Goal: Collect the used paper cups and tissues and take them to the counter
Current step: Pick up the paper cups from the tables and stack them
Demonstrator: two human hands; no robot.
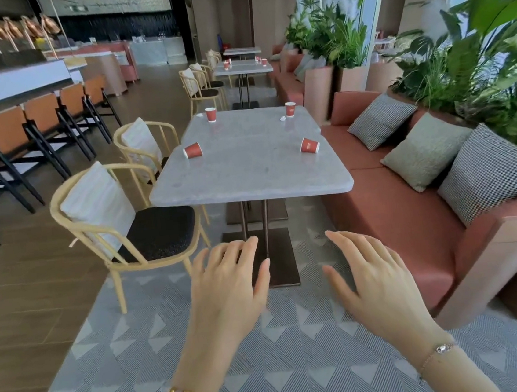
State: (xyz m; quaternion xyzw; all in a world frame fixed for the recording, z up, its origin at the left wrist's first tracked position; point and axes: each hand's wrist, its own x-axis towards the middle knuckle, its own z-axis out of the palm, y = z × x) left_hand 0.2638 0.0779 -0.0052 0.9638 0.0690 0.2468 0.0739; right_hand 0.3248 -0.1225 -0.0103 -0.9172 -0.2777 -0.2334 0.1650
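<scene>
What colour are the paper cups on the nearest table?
The paper cups are red with white rims and insides, seen best in the head view.

The grey, square stone-look surface (pixel 248 171) is matt and finely speckled, on dull dark metal legs (pixel 265 223). The tipped red paper cup on the left (pixel 192 150) and the tipped red paper cup on the right (pixel 309 145) are smooth with a faint sheen. The small white crumpled tissue (pixel 283 118) looks soft. The pale-yellow curved chair frame (pixel 119 290) has a smooth painted finish; its black seat pad (pixel 159 231) is coarse cloth. The terracotta sofa bench (pixel 390 214) is smooth matt upholstery, and the houndstooth cushion (pixel 487 171) is woven cloth. The grey triangle-patterned rug (pixel 267 348) is woven; the brown wood floor (pixel 22 300) gleams softly.
</scene>
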